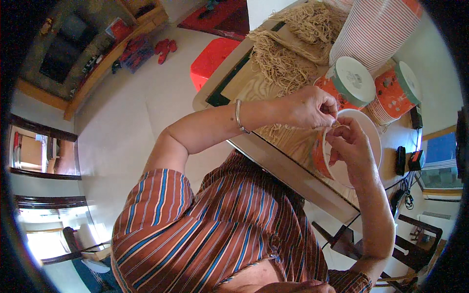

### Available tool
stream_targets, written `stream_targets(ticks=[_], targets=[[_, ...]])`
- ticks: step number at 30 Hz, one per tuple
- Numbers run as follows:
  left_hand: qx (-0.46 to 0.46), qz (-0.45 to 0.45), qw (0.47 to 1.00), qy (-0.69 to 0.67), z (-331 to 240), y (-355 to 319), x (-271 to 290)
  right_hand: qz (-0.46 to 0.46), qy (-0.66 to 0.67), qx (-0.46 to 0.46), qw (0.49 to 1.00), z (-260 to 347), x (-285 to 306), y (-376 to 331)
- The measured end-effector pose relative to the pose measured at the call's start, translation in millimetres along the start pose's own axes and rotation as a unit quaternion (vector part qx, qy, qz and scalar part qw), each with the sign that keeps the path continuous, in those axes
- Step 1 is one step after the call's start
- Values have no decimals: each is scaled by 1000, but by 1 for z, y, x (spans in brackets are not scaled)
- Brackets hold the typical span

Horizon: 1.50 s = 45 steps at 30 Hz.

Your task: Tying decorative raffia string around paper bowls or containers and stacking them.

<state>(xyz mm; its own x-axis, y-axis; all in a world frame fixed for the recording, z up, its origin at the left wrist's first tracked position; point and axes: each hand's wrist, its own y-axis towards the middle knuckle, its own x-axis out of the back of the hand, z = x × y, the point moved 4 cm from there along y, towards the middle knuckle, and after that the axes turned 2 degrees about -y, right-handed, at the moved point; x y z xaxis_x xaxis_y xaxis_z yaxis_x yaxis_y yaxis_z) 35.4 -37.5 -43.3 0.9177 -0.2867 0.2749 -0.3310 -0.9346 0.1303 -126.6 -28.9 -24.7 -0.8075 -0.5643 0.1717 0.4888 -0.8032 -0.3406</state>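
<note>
A paper bucket (372, 139) with a white inside and a red-orange outside stands tilted at the table's near edge, its mouth facing me. Over its upper rim my left hand (312, 108), with a bangle on the wrist, is closed in a pinch. My right hand (352, 144) reaches across the mouth, thumb and forefinger pinched at the rim close to the left fingertips. What lies between the fingers is too small to make out. Tan twine cords (288, 63) lie in a tangled heap just beyond my left hand.
Red-orange buckets with green bands, one (355, 80) and another (398, 90), lie behind the bucket. A tall stack of striped paper buckets (373, 34) leans at the back. A red stool (212, 61) stands left of the wooden table (293, 146). Black cables (405, 193) hang at the right.
</note>
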Motion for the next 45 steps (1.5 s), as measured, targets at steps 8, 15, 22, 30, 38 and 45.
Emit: stream_targets(ticks=[8,15,22,30,38,45], targets=[[55,29,995,-79,6,1,-2,11,-13,-4,1000,-10,6,7],[83,50,983,-157,9,-2,-2,8,55,3,998,-8,9,0],[103,70,945,-302,16,-3,-6,18,78,68,994,-5,9,-2],[86,88,951,-284,19,1,-7,-40,-42,152,987,-1,9,-1],[80,91,966,-228,17,5,-6,-103,-121,168,973,4,7,-3],[78,96,984,-127,1,8,-1,-108,-193,191,956,7,11,-5]])
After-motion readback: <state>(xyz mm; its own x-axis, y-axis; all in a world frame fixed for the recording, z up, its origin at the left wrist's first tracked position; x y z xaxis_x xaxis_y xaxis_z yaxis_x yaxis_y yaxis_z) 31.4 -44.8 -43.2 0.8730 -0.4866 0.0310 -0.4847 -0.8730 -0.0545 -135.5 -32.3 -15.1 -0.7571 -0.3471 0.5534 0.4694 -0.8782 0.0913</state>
